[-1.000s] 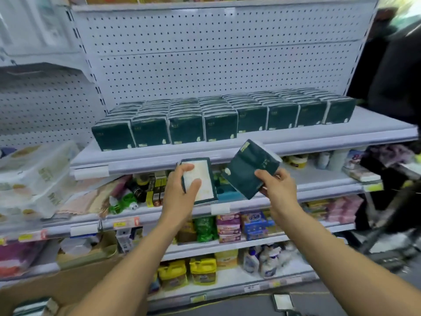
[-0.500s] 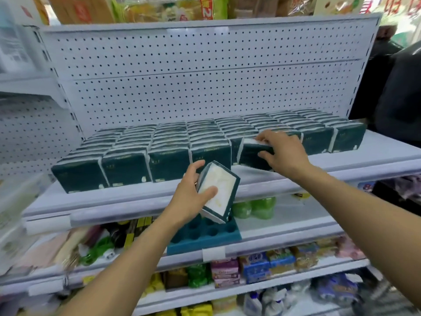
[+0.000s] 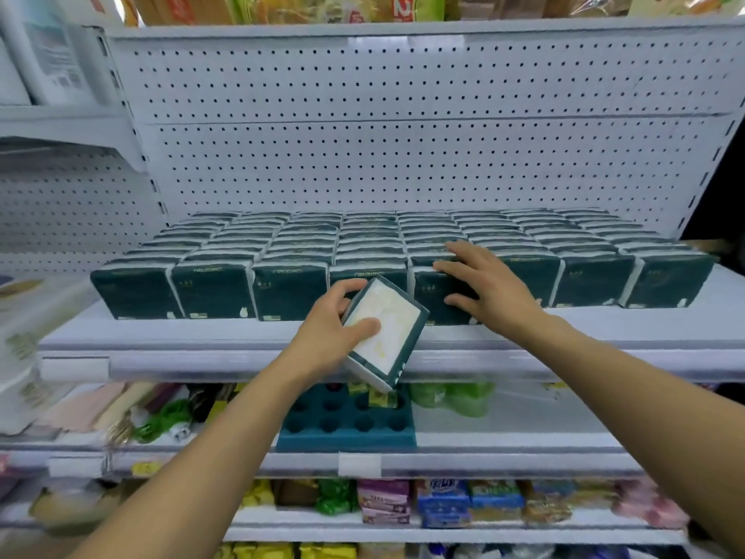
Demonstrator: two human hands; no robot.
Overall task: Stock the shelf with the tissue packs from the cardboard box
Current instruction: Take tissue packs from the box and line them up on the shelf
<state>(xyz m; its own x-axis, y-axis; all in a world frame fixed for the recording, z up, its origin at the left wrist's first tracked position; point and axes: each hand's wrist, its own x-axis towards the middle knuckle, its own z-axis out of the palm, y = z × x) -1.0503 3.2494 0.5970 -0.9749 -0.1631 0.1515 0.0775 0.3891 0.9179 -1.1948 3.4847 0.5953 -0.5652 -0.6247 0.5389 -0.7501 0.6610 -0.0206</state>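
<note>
Dark-green tissue packs fill the shelf; one tilted pack in front

We read a red "2" on a snack bag above; tissue pack lettering stays illegible.

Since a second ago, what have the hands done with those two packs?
The right hand carried its pack up to the shelf and now presses it into the front row. The left hand rose slightly, keeping its grip on the other pack.
</note>
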